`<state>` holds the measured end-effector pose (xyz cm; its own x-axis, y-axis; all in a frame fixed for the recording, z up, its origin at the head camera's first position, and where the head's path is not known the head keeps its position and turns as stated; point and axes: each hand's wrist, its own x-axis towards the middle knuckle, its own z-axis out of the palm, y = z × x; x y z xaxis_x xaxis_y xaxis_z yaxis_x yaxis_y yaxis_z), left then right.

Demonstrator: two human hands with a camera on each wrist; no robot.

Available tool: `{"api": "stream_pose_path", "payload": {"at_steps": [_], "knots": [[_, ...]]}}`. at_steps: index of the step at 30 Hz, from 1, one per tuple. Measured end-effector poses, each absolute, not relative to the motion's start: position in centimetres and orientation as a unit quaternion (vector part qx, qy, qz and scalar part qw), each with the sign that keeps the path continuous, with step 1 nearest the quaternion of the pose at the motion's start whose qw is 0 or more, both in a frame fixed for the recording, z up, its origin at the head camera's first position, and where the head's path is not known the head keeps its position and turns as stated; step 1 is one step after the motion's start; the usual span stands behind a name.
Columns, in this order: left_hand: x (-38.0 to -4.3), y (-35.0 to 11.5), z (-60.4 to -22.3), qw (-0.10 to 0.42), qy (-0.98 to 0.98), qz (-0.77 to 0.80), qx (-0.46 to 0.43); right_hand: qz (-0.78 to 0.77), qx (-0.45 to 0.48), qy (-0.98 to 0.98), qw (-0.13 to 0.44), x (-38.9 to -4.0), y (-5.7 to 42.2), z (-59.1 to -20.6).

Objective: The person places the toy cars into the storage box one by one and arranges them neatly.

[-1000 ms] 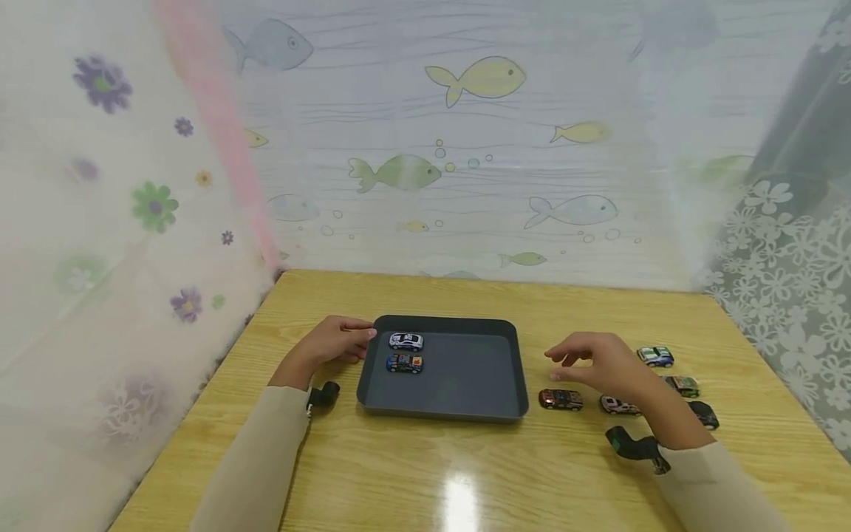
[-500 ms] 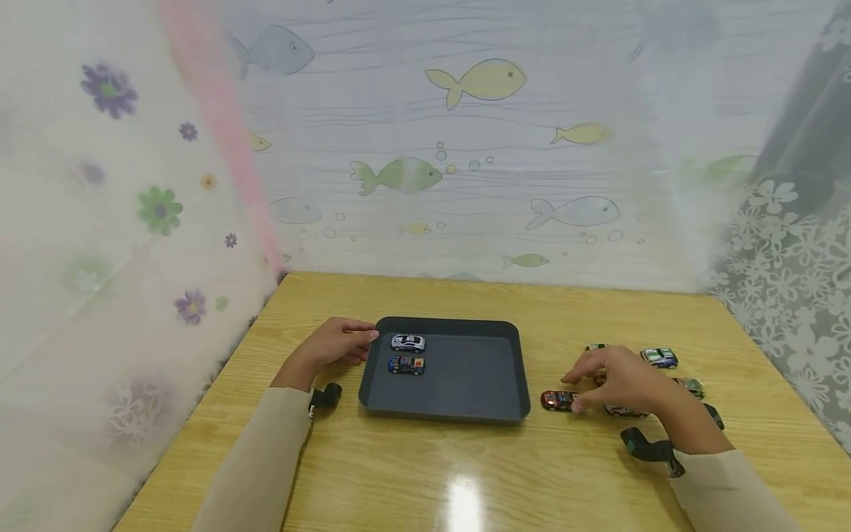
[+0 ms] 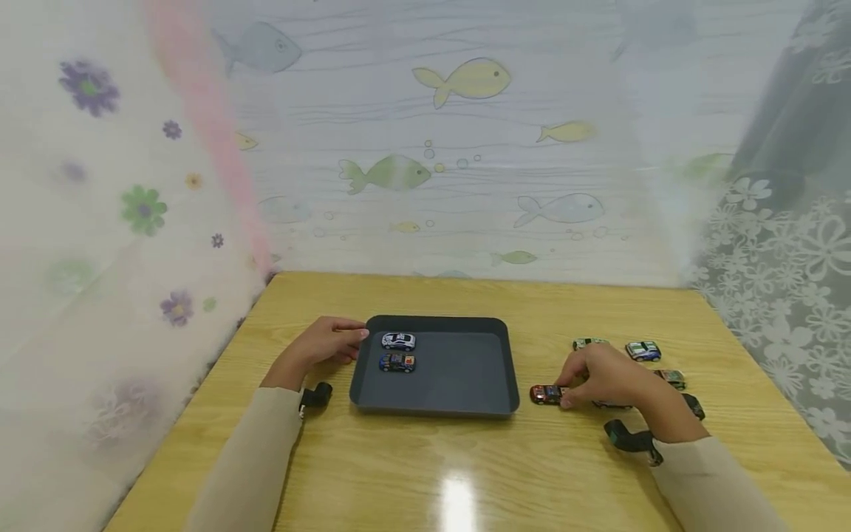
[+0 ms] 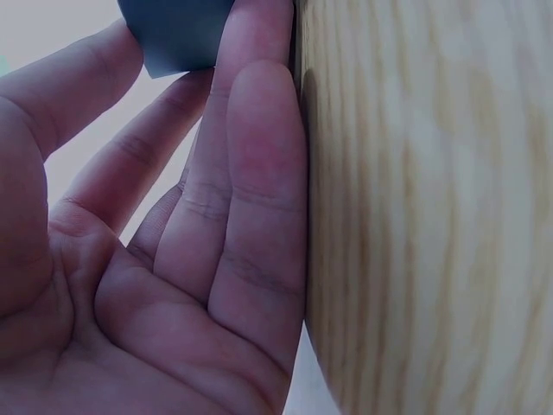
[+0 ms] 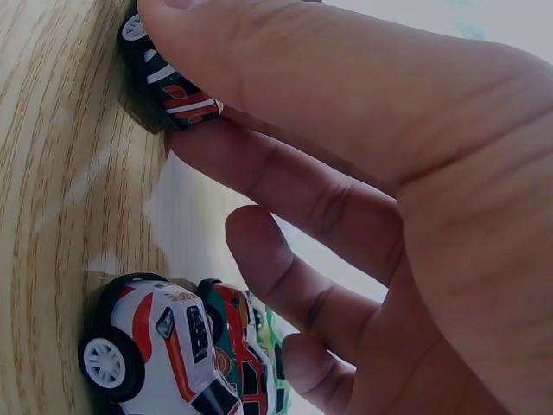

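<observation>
My left hand [image 3: 323, 347] holds the left rim of a dark grey tray [image 3: 452, 380], thumb on the edge and fingers outside. In the left wrist view, the tray's corner [image 4: 177, 35] shows between thumb and fingers, the lower fingers along the wooden table. Right of the tray, my right hand [image 3: 605, 377] pinches the rear of a red and black toy car [image 3: 545, 394] between thumb and index finger. The right wrist view shows that car's striped end [image 5: 186, 104] close to the table. A white toy car [image 3: 399, 340] and a dark blue one [image 3: 397, 362] sit in the tray's left part.
Several more toy cars stand around my right hand: a green one [image 3: 588, 343], a white-blue one [image 3: 643, 350], a green-orange one [image 3: 673, 378] and a black one [image 3: 694, 406]. A white-red car [image 5: 160, 337] is just below the fingers in the right wrist view.
My right hand has come down onto the red toy car, its thumb and index finger now together on the rear. My left hand stays at the tray; the head view has shifted slightly.
</observation>
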<state>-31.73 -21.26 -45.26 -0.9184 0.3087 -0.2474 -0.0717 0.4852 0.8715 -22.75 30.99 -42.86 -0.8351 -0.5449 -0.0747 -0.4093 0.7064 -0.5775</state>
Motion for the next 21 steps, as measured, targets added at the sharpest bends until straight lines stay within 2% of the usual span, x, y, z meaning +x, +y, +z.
{"api": "stream_pose_path", "payload": {"at_steps": [9,21], "knots": [[-31.1,-22.9,-45.8,0.181,0.847,0.498,0.052,-0.279,-0.255,0.916,0.131,-23.2,29.3,-43.0],[-32.0,-21.6,-45.8,0.186,0.844,0.498,0.067,-0.257,-0.255,0.924,0.122,-22.5,30.5,-42.7]]}}
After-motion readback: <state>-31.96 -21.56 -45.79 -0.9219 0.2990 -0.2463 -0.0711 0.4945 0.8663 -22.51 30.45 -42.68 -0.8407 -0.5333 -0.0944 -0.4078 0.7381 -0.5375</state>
